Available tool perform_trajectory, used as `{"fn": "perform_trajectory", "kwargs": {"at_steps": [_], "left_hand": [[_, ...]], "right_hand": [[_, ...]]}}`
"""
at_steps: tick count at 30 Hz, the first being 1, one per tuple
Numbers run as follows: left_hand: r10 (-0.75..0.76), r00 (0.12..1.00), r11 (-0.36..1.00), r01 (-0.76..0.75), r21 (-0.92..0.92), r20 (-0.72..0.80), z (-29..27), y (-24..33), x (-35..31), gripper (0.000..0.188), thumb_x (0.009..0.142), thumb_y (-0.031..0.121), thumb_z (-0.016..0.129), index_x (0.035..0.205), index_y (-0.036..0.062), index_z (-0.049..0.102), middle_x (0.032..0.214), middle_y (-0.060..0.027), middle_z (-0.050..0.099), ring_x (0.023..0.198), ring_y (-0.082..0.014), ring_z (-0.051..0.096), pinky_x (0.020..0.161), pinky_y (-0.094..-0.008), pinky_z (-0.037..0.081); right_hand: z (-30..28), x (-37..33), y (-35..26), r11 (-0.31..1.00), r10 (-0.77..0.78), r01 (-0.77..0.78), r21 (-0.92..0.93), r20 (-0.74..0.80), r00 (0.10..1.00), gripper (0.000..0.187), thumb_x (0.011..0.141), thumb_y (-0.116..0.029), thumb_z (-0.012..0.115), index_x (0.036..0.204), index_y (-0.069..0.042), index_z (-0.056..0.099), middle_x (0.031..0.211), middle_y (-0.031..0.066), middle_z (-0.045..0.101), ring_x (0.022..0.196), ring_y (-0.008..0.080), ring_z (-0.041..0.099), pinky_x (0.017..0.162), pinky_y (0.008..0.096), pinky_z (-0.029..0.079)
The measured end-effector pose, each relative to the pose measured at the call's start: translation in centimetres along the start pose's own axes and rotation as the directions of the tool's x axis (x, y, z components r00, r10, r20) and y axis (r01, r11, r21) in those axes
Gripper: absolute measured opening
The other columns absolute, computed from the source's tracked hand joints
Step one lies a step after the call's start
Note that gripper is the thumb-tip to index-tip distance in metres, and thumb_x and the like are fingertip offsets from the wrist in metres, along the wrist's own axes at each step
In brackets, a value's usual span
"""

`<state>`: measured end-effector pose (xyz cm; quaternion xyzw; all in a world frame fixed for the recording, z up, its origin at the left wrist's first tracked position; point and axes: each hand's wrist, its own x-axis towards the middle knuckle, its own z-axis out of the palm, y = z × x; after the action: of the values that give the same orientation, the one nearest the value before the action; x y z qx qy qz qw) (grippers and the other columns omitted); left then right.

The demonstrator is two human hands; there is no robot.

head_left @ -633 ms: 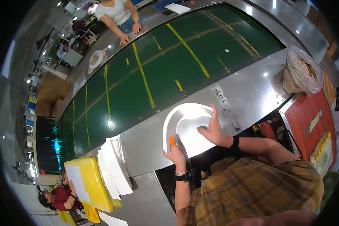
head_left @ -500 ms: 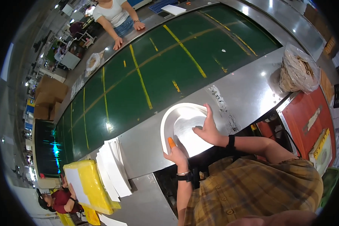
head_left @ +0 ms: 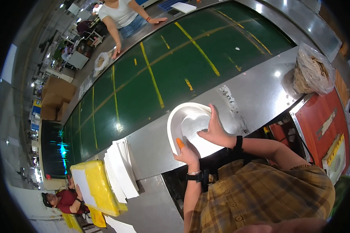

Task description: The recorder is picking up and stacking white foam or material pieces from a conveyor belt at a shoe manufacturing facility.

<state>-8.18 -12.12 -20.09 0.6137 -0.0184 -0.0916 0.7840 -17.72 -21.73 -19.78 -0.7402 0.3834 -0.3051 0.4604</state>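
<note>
Head view: left hand (head_left: pixel 188 156) and right hand (head_left: pixel 218 135), partly open, grip a U-bent white stack (head_left: pixel 176 121); white sheets (head_left: pixel 118 169) lie left.

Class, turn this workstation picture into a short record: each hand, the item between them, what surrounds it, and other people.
Item: bent white sheets, curved into an arch
Left hand: grips the arch's left side
Right hand: against its right side, thumb spread
Beyond: green surface with yellow lines
Left: white stack, yellow pack
Right: clear bag
People: white top; dark red top
</note>
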Motion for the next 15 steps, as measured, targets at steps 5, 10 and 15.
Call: {"fn": "perform_trajectory", "kwargs": {"at_steps": [5, 10, 15], "left_hand": [[-0.023, 0.999, 0.999, 0.024, 0.045, -0.030, 0.6, 0.5, -0.3, 0.021, 0.095, 0.003, 0.064, 0.113, -0.0071, 0.063, 0.105, -0.0097, 0.066, 0.091, -0.0175, 0.062, 0.081, -0.0331, 0.053], [0.000, 1.000, 0.999, 0.001, 0.049, -0.018, 0.0, -0.4, 0.0, 0.021, 0.095, 0.003, 0.064, 0.114, -0.0064, 0.062, 0.105, -0.0093, 0.066, 0.093, -0.0179, 0.062, 0.082, -0.0332, 0.053], [-0.019, 1.000, 0.999, 0.019, 0.026, -0.025, 0.1, -0.3, 0.0, 0.021, 0.095, 0.004, 0.063, 0.113, -0.0067, 0.062, 0.105, -0.0096, 0.066, 0.092, -0.0178, 0.061, 0.081, -0.0331, 0.053]], "right_hand": [[0.6, -0.2, 0.1, 1.000, -0.017, 0.016, -0.015, -0.055, 0.998, 0.117, 0.070, -0.017, 0.079, 0.148, 0.012, -0.004, 0.152, 0.0345, 0.012, 0.146, 0.0456, 0.014, 0.121, 0.0459, 0.017], [0.2, -0.2, -0.1, 1.000, 0.009, -0.009, -0.014, -0.036, 0.999, 0.118, 0.070, -0.017, 0.079, 0.148, 0.012, -0.005, 0.153, 0.0345, 0.011, 0.146, 0.0460, 0.012, 0.121, 0.0462, 0.016], [0.3, 0.0, -0.3, 0.999, -0.024, 0.022, -0.034, -0.053, 0.998, 0.114, 0.073, -0.023, 0.076, 0.146, 0.016, -0.002, 0.150, 0.0395, 0.013, 0.146, 0.0510, 0.010, 0.121, 0.0506, 0.015]]}}
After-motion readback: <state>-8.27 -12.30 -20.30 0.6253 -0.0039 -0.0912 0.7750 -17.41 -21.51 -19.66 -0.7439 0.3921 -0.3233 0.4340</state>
